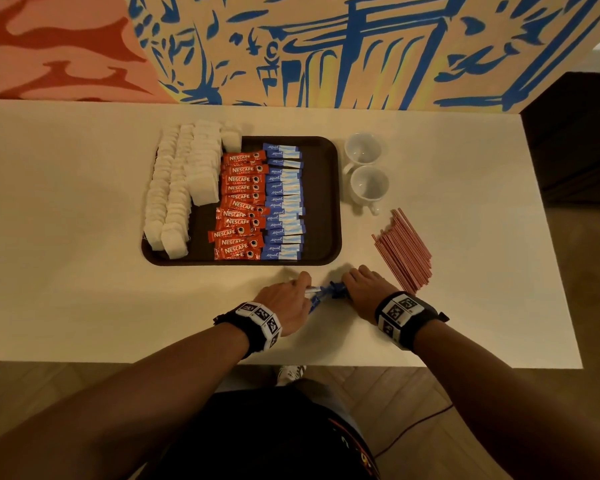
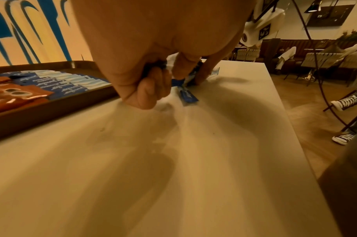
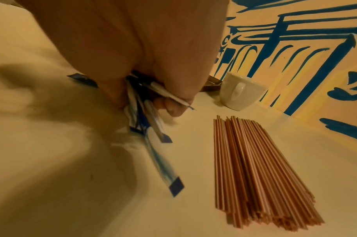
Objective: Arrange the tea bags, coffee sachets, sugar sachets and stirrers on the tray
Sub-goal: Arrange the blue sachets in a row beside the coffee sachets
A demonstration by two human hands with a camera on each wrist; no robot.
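A dark brown tray (image 1: 323,202) holds rows of white tea bags (image 1: 181,188), red coffee sachets (image 1: 239,206) and blue sugar sachets (image 1: 284,202). In front of the tray, both hands gather a loose bunch of blue sugar sachets (image 1: 326,292) on the table. My left hand (image 1: 288,299) curls its fingers (image 2: 149,94) round one end of the bunch (image 2: 187,96). My right hand (image 1: 364,289) grips the other end, with several sachets (image 3: 153,128) sticking out below the fingers (image 3: 173,105). A pile of pink stirrers (image 1: 406,251) lies on the table right of the tray (image 3: 254,168).
Two white cups (image 1: 366,168) stand right of the tray, one seen behind the right hand (image 3: 240,91). A painted wall (image 1: 326,46) backs the white table (image 1: 66,271). The table's front edge is near my wrists. A seated person's shoes (image 2: 347,102) show at far right.
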